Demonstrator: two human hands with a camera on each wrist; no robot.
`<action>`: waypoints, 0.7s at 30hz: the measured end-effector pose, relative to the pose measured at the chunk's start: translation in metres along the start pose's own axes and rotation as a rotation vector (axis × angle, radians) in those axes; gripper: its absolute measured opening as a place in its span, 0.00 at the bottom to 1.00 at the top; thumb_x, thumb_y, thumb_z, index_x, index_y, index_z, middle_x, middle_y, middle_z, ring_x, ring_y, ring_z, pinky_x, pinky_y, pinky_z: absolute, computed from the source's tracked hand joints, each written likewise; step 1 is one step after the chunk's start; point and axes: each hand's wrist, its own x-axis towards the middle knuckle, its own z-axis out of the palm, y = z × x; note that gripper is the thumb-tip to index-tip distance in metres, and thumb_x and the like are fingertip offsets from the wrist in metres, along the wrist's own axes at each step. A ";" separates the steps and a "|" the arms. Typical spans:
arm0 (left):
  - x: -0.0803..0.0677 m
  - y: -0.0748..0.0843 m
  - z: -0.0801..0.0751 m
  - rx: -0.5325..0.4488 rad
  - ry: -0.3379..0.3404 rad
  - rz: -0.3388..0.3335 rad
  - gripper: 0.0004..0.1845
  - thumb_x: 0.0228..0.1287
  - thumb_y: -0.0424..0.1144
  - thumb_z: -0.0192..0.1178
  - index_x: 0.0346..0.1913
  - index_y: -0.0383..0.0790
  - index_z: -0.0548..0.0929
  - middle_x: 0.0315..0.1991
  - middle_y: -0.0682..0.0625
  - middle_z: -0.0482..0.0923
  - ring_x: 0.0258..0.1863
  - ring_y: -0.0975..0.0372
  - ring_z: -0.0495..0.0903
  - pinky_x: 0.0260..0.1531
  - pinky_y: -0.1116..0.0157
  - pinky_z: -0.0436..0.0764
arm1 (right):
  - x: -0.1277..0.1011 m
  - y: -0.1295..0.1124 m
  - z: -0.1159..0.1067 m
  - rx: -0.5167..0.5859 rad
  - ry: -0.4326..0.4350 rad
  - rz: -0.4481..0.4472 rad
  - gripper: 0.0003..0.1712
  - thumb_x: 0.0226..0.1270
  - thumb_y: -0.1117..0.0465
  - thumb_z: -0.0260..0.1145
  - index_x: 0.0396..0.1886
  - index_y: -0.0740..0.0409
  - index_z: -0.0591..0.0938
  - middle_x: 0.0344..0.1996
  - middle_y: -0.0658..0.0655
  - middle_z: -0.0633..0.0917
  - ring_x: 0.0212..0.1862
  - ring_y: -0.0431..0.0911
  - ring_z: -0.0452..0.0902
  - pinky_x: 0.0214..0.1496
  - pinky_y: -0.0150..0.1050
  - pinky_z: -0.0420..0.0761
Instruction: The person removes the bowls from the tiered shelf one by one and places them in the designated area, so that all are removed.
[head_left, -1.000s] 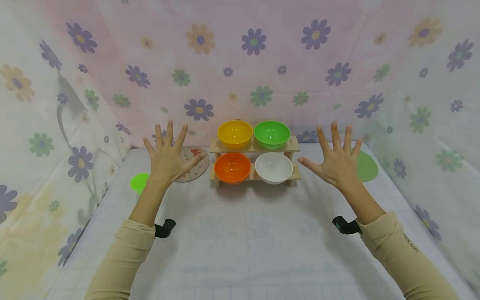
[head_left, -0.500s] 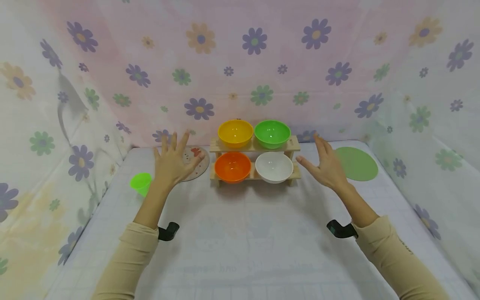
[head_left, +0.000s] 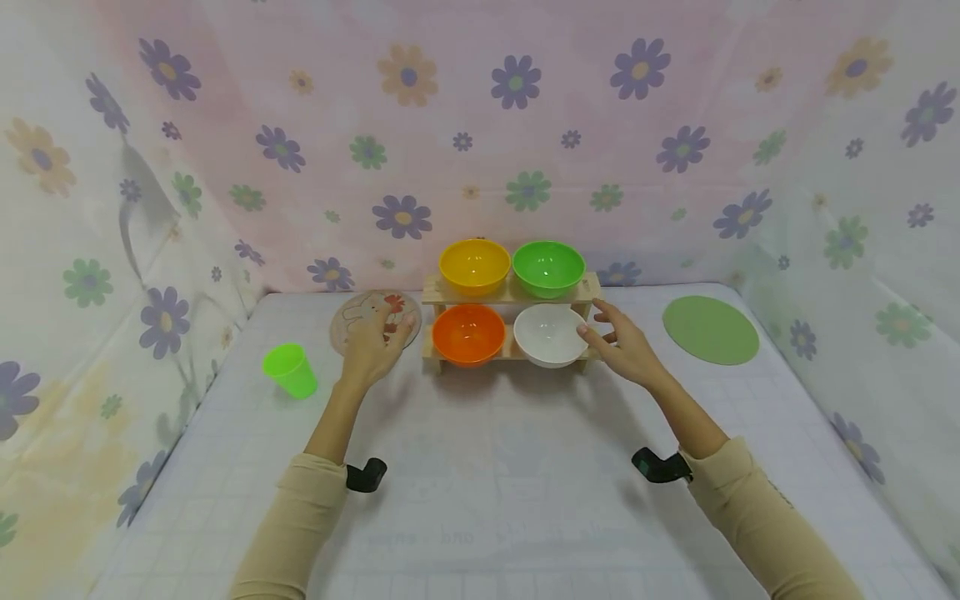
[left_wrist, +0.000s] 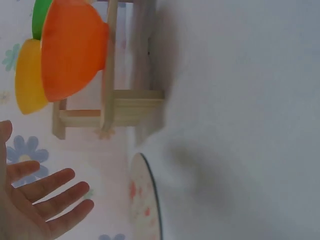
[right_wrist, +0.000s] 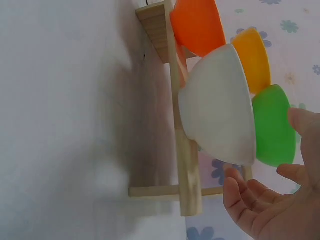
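A two-tier wooden rack (head_left: 510, 292) stands at the back of the table. It carries a yellow bowl (head_left: 474, 265) and a green bowl (head_left: 548, 267) on top, and an orange bowl (head_left: 468, 333) and a white bowl (head_left: 549, 333) below. My left hand (head_left: 375, 337) hovers with relaxed fingers over a round picture coaster (head_left: 352, 315), left of the rack. My right hand (head_left: 611, 337) reaches toward the white bowl's right rim and holds nothing. In the right wrist view the fingers (right_wrist: 250, 195) lie just beside the white bowl (right_wrist: 220, 110). In the left wrist view the fingers (left_wrist: 50, 200) are spread near the coaster (left_wrist: 145, 200).
A light green cup (head_left: 291, 371) stands tilted at the left of the table. A flat green round mat (head_left: 710, 329) lies to the right of the rack. Flowered cloth walls (head_left: 150, 208) close in the back and both sides.
Both hands have dropped from raised, spread positions and moved inward. The left came down over the coaster and the right came up to the white bowl.
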 end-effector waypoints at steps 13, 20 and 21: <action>0.000 -0.022 0.056 -0.613 -0.080 -0.114 0.27 0.67 0.31 0.54 0.66 0.25 0.62 0.50 0.25 0.75 0.42 0.40 0.81 0.37 0.56 0.86 | 0.001 0.010 0.021 0.360 -0.071 0.134 0.37 0.72 0.58 0.52 0.73 0.66 0.48 0.61 0.79 0.63 0.38 0.56 0.81 0.37 0.41 0.86; 0.003 -0.020 0.074 -0.659 -0.027 -0.145 0.25 0.63 0.27 0.57 0.61 0.22 0.68 0.46 0.25 0.77 0.41 0.44 0.82 0.37 0.62 0.86 | -0.001 0.013 0.031 0.554 -0.067 0.133 0.36 0.68 0.70 0.49 0.73 0.67 0.47 0.58 0.82 0.65 0.29 0.41 0.81 0.32 0.37 0.86; 0.003 -0.020 0.075 -0.665 -0.012 -0.147 0.24 0.62 0.27 0.57 0.61 0.21 0.68 0.45 0.25 0.77 0.40 0.45 0.83 0.37 0.63 0.86 | -0.002 0.013 0.031 0.557 -0.068 0.133 0.37 0.67 0.70 0.48 0.73 0.67 0.46 0.58 0.82 0.64 0.29 0.41 0.81 0.33 0.38 0.86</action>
